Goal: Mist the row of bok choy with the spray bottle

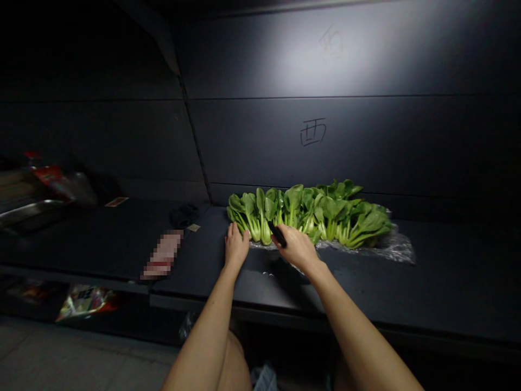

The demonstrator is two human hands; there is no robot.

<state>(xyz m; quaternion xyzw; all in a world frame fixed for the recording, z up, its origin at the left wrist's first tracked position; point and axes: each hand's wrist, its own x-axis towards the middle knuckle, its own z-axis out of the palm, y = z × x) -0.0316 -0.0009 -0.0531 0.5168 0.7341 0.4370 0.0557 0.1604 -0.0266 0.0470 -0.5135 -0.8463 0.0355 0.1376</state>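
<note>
A row of green bok choy (293, 209) lies on clear plastic wrap (393, 247) on a dark shelf, its leaves toward the back panel and its pale stalks toward me. At the row's left end is my left hand (236, 247), thumb apart from the fingers, beside the outermost stalks; whether it touches them I cannot tell. My right hand (299, 248) is closed around a slim black bar-shaped object (277, 234) in front of the middle stalks. The rest of that object is hidden by the hand, so its kind does not show.
The dark shelf (386, 301) has a front edge close to my arms. Left of the bok choy lie a dark crumpled cloth-like thing (184, 215), a small tag (194, 228) and a pixelated pinkish item (163, 254). Packaged goods (87, 300) sit on the lower shelf.
</note>
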